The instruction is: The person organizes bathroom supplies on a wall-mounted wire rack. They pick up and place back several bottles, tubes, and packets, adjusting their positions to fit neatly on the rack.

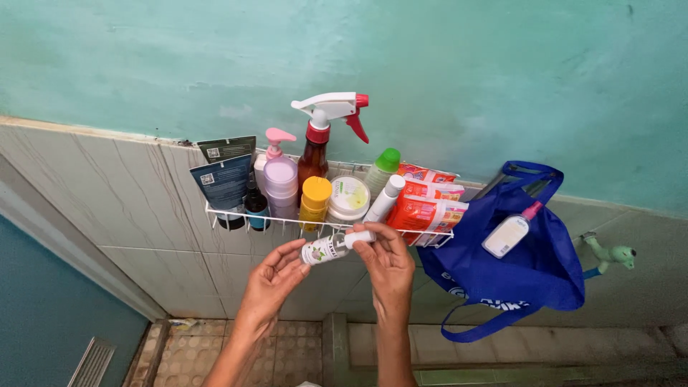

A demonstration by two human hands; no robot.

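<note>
Head view of a wall-mounted white wire rack on a tiled wall, with both hands raised just in front of its lower rail. The left hand grips the body of a small clear bottle between thumb and fingertips; the bottle lies on its side, roughly level, below the rack's front edge and apart from it. The right hand closes its fingers on the bottle's white cap, thumb underneath.

Risks, as judged from this arrangement: the bottle is held in the air over a tiled floor, pinched only at its two ends, so a slip of either grip would probably drop it. With the bottle lying sideways, a cap that comes loose could let the contents run out onto the fingers. The hands sit close beneath a crowded rack holding a brown spray bottle with a red-tipped trigger, a pink pump bottle, a yellow-capped bottle, a round white jar and orange sachets; an upward jerk of a knuckle could knock the front row off the rail. A blue bag hanging to the right carries a white bottle with a pink cap, well apart from the hands.
</note>
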